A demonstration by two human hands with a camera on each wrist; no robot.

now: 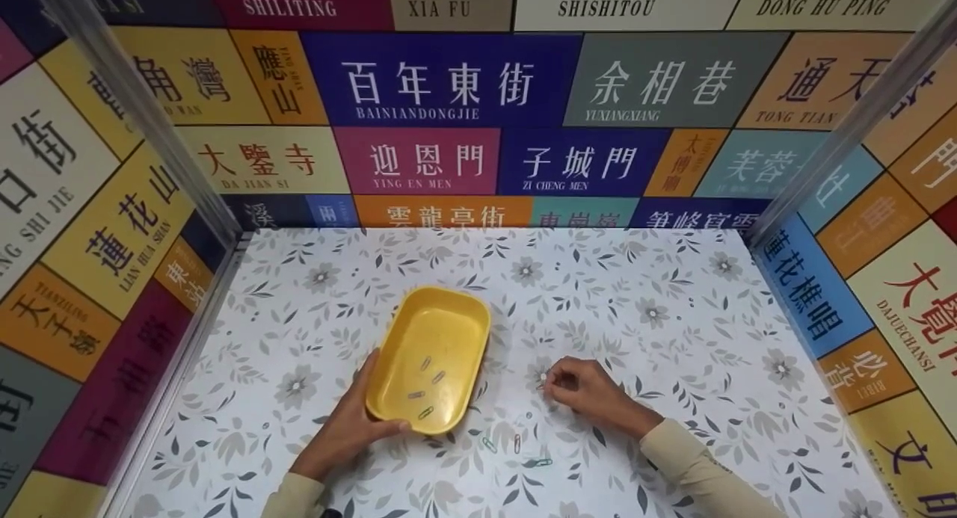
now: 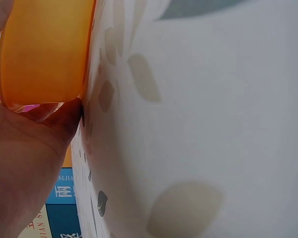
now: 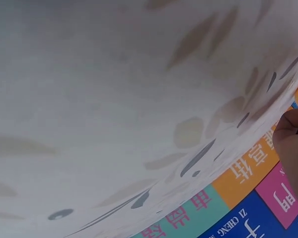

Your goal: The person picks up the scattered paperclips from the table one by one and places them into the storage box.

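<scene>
Floral surface (image 1: 635, 267): my left hand (image 1: 351, 421) grips yellow tray (image 1: 445, 327), best steady; right hand (image 1: 591, 391) curled, can't tell if holding; I should pinch near-edge paper clips (image 1: 517, 444) singly.

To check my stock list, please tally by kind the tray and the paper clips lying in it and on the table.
Yellow tray: 1
Paper clips inside the tray: 4
Green paper clips on the table: 2
Red paper clip on the table: 1
Total: 8
Anything in the right hand is unclear.
</scene>
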